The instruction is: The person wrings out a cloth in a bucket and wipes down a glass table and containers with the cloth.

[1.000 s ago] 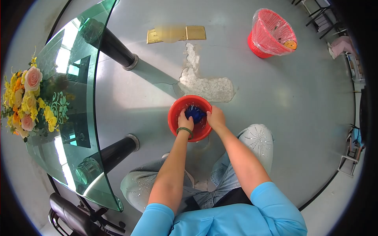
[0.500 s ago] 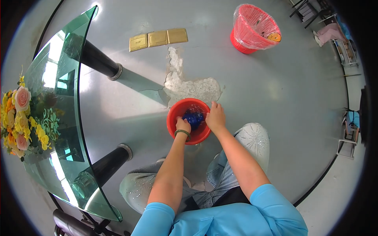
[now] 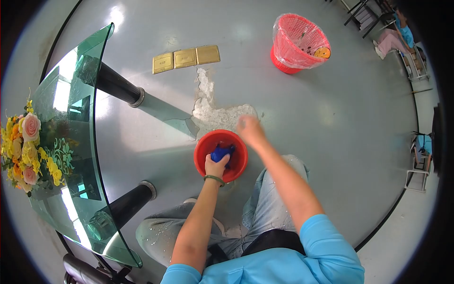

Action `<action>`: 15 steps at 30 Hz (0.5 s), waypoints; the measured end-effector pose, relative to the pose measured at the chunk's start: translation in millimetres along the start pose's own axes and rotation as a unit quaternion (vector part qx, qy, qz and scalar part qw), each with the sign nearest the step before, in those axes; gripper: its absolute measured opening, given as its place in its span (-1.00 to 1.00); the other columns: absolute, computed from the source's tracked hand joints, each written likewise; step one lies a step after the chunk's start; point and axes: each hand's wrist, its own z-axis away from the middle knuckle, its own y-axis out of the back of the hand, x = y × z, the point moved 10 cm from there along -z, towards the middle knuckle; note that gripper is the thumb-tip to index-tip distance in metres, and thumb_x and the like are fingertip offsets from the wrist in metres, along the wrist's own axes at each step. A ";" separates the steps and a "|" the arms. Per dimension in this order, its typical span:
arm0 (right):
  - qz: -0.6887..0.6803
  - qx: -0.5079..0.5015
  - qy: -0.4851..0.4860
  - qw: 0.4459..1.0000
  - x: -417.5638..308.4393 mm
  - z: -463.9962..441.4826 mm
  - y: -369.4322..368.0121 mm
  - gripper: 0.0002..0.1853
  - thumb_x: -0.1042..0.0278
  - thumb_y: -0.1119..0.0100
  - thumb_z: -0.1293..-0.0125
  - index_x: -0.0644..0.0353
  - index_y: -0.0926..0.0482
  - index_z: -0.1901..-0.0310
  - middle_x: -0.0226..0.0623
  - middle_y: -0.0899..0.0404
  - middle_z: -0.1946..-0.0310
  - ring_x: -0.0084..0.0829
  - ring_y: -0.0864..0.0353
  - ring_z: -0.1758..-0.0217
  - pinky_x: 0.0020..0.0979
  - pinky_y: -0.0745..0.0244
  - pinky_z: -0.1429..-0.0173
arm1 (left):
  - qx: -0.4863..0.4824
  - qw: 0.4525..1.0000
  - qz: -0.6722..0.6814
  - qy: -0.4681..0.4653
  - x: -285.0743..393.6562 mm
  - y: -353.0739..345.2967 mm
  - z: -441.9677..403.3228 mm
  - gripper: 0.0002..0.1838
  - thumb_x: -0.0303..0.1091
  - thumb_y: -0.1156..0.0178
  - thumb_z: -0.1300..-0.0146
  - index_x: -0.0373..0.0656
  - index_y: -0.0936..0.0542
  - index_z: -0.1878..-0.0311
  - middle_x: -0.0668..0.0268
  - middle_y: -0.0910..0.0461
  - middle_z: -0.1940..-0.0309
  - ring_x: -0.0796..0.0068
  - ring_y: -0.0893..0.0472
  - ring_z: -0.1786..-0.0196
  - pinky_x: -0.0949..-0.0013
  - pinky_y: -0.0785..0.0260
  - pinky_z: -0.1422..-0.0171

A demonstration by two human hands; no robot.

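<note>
Blue item (image 3: 220, 152), gripped by the left hand (image 3: 215, 166), red tub (image 3: 197, 155) beneath! Right hand (image 3: 250, 131) blurred, grip unclear; a slack left grip could drop it.

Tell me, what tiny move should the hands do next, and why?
Perhaps bring the right hand over to the blue thing: the left hand grips it inside the red tub, while the right hand, blurred, is away from it, so two hands might manage it better.

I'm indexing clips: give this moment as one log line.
left hand: holding blue item inside red basin | right hand: outside basin, blurred, contents unclear
</note>
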 end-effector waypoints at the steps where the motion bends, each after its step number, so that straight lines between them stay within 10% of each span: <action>1: 0.037 0.035 -0.019 0.999 4.9 -22.7 31.6 -0.65 0.30 -0.11 -0.19 0.26 -0.46 0.00 0.05 -0.46 -0.05 0.01 -0.42 -0.14 -0.06 -0.32 -0.22 | 0.002 1.000 0.004 -0.001 -5.1 5.3 1.5 -0.68 -0.50 -0.33 0.01 -0.18 -0.42 0.20 0.36 -0.48 0.40 0.58 -0.48 0.46 0.48 -0.37 0.43; 4: 0.227 0.245 0.179 0.925 25.4 -94.7 120.0 -0.52 0.33 -0.17 -0.09 0.31 -0.42 -0.07 0.11 -0.32 -0.18 0.05 -0.32 -0.23 -0.03 -0.26 -0.28 | -0.030 0.998 0.056 0.011 -9.2 4.8 13.6 -0.63 -0.69 -0.18 0.12 -0.18 -0.44 0.18 0.38 -0.48 0.40 0.61 -0.49 0.44 0.51 -0.33 0.44; 15: 0.462 -0.017 -0.088 0.882 134.3 -210.9 220.5 -0.54 0.24 -0.07 -0.17 -0.18 -0.49 -0.17 -0.28 0.02 -0.46 -0.05 0.10 -0.51 0.22 0.03 -0.39 | -0.050 0.995 0.083 0.026 -26.3 20.4 47.4 -0.61 -0.66 -0.18 0.03 -0.10 -0.43 0.10 0.40 -0.51 0.25 0.61 -0.54 0.27 0.48 -0.42 0.23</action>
